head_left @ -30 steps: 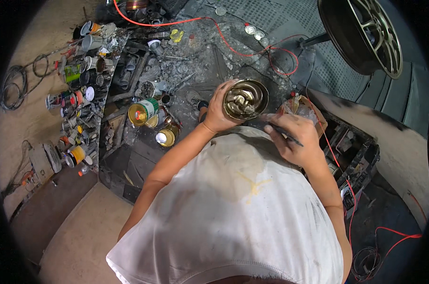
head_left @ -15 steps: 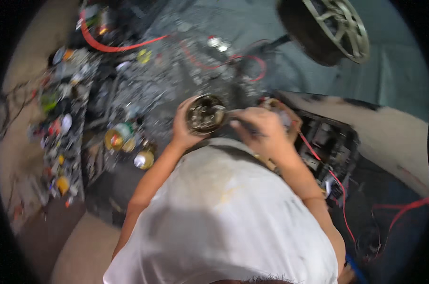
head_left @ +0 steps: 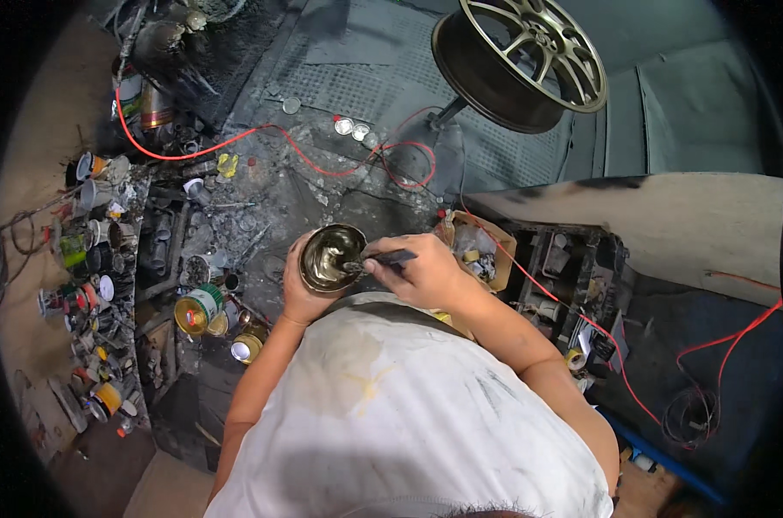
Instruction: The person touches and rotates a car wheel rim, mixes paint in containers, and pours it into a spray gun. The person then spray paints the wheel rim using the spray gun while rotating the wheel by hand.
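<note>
While left grip (head_left: 296, 287) holds cup (head_left: 310, 261) and right grip (head_left: 428, 271) stick (head_left: 397, 256), a red hose (head_left: 171, 158) crosses stained floor (head_left: 296, 205).

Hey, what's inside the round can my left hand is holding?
The can holds glossy, bronze-coloured liquid; the end of a dark stick in your right hand is at its right side. The liquid covers the bottom, so that's hidden.

From far away, I see a white shirt (head_left: 426, 432). It has a wide tan smudge (head_left: 344, 352) on the front, with a small yellow mark (head_left: 367, 385) near it. Thin dark streaks (head_left: 492, 386) are on the right side. I see bare arms (head_left: 530, 345), a bare left hand (head_left: 300, 289), a bare right hand (head_left: 428, 272) and a bit of short hair (head_left: 495, 512).
</note>
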`<state>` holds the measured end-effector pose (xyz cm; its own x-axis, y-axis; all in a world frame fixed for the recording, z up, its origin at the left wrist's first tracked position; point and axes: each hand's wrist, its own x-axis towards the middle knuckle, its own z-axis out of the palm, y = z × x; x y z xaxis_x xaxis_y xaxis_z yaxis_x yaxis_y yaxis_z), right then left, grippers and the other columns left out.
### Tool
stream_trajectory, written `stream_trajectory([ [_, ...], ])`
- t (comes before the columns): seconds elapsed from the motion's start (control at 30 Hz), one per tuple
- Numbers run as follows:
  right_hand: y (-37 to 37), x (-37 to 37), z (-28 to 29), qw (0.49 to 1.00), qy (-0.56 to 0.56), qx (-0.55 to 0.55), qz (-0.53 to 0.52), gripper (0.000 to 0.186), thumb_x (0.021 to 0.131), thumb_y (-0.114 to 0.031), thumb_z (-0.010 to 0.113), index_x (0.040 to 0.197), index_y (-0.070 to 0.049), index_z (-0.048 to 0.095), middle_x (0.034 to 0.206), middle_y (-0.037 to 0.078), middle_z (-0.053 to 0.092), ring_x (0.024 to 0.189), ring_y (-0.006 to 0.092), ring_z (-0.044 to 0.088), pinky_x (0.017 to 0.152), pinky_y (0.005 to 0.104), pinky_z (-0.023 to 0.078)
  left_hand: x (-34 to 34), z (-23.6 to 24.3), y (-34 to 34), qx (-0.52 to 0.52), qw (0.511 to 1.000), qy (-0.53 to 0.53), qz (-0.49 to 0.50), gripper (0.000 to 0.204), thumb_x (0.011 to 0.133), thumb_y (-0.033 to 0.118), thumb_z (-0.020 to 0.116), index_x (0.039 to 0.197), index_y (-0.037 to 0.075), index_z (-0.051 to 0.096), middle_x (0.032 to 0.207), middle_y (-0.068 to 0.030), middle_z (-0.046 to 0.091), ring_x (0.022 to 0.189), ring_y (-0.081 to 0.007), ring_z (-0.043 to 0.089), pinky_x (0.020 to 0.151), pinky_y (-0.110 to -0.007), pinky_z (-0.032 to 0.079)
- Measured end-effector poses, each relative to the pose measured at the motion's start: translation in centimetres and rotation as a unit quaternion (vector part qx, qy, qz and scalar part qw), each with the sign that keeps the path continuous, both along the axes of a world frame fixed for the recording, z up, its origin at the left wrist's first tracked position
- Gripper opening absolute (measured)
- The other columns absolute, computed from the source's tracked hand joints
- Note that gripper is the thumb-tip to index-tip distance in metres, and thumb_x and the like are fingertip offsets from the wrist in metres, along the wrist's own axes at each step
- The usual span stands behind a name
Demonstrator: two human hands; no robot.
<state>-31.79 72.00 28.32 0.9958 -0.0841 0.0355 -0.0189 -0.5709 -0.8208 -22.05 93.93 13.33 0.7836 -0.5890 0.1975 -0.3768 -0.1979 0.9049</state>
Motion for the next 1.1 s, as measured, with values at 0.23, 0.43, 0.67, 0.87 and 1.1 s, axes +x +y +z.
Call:
stream_trajectory([
  [0.23, -0.8, 1.6, 0.3, 0.994, -0.068, -0.084, 0.004, 0.016, 0.088, -0.016, 0.076, 0.099, -0.005, 0.070, 0.082, 0.015, 0.072, 0.074, 0.0358, 0.070, 0.066, 0.0427, 0.055, 0.4, 0.7, -0.1, -0.016, 0.999, 0.022, 0.026, 0.092, 0.058, 0.019, 0.095, 0.137, 0.001, 0.051, 0.132, -0.0175, 0.061, 0.122, -0.0349, 0.060, 0.107, -0.043, 0.047],
  [0.43, -0.8, 5.2, 0.7, 0.989, -0.148, -0.001, 0.016, 0.016, 0.089, -0.014, 0.075, 0.102, -0.004, 0.072, 0.088, 0.016, 0.073, 0.076, 0.0359, 0.070, 0.066, 0.0412, 0.056, 2.3, 2.4, 1.2, -0.025, 0.995, 0.078, 0.061, 0.091, 0.056, 0.018, 0.095, 0.136, 0.003, 0.054, 0.134, -0.0164, 0.062, 0.125, -0.0329, 0.060, 0.109, -0.042, 0.046],
  [0.67, -0.1, 11.7, 0.5, 0.997, -0.004, 0.077, 0.003, 0.016, 0.092, -0.014, 0.072, 0.101, -0.001, 0.072, 0.086, 0.017, 0.072, 0.074, 0.0313, 0.070, 0.067, 0.0360, 0.054, 8.9, 1.3, 2.6, -0.029, 0.997, 0.027, 0.066, 0.100, 0.054, 0.017, 0.096, 0.141, 0.005, 0.049, 0.137, -0.0161, 0.060, 0.128, -0.0353, 0.057, 0.111, -0.044, 0.045],
  [0.87, 1.1, 20.2, -0.8, 0.987, 0.057, 0.123, -0.086, 0.017, 0.098, -0.015, 0.068, 0.102, 0.001, 0.071, 0.073, 0.005, 0.066, 0.063, 0.0098, 0.056, 0.058, 0.0275, 0.045, 17.6, 0.6, 3.8, -0.032, 0.996, 0.009, 0.088, 0.103, 0.054, 0.027, 0.097, 0.142, 0.005, 0.048, 0.136, -0.0180, 0.059, 0.126, -0.0381, 0.057, 0.108, -0.046, 0.046],
  [1.1, -1.9, 29.0, 1.3, 0.945, -0.012, 0.243, -0.219, 0.025, 0.100, -0.022, 0.064, 0.101, 0.003, 0.070, 0.071, 0.005, 0.068, 0.057, 0.0069, 0.052, 0.053, 0.0222, 0.035, 27.7, 1.8, 5.5, -0.028, 0.993, -0.029, 0.107, 0.102, 0.056, 0.027, 0.096, 0.142, 0.004, 0.046, 0.138, -0.0188, 0.057, 0.127, -0.0393, 0.055, 0.109, -0.046, 0.045],
])
